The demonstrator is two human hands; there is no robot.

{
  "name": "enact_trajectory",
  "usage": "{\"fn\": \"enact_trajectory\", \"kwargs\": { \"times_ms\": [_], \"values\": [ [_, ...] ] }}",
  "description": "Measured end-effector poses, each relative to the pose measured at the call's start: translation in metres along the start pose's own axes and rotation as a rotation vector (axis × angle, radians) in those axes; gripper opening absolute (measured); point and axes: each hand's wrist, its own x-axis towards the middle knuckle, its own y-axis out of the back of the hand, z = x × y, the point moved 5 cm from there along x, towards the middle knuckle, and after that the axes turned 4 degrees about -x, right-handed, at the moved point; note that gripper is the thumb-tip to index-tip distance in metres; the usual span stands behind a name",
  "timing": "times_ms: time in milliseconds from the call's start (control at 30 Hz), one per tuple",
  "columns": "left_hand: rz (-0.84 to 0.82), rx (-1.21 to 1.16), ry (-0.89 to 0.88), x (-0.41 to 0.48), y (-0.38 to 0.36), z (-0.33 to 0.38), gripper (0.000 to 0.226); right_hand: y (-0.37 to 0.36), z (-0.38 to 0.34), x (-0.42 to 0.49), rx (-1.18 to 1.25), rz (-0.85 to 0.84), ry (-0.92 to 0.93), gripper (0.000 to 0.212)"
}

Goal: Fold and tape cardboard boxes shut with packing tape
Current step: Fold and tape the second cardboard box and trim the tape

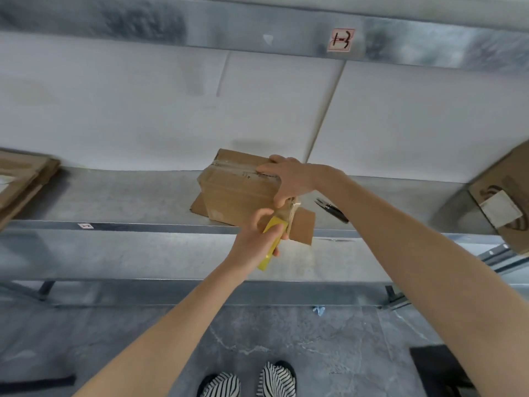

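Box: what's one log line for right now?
step: taping | left hand: grips dispenser at box end | right hand: holds box | box: on shelf

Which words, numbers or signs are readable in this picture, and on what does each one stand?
Red-framed sticker on the upper beam: handwritten dark marks, not legible.
Small white tag on the shelf edge: too small to read.
Taped cardboard box: dark marks, blurred.
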Motion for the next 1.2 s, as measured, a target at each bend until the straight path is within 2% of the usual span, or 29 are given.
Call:
{"fn": "enact_trajectory", "kwargs": {
  "times_ms": [200, 333, 533, 633, 833, 967, 1200],
  "values": [
    [0.088, -0.082, -0.007, 0.017, -0.021, -0.003, 0.031, 0.004, 0.02, 0.009, 0.007, -0.033, 0.119, 0.093],
    [0.132, -0.125, 0.023, 0.027, -0.033, -0.004, 0.024, 0.005, 0.033, 0.017, 0.032, -0.044, 0.16, 0.097],
    [0.213, -0.2, 0.035, 0.036, -0.036, -0.01, 0.016, -0.01, 0.06, 0.017, 0.097, 0.192, 0.112, 0.099],
    [0.205, -0.144, 0.028, 0.037, -0.035, -0.01, 0.016, -0.017, 0.067, 0.017, 0.139, 0.203, 0.119, 0.095],
    [0.214, 0.142, -0.012, 0.035, -0.023, -0.01, 0.013, -0.016, 0.064, 0.017, 0.189, 0.221, 0.165, 0.092],
    [0.234, 0.15, 0.006, 0.039, -0.025, -0.017, 0.009, -0.019, 0.066, 0.018, 0.218, 0.221, 0.168, 0.093],
    [0.311, -0.064, 0.033, 0.045, -0.039, -0.021, 0.02, -0.027, 0.069, 0.017, 0.231, 0.343, 0.134, 0.087]
  ]
}}
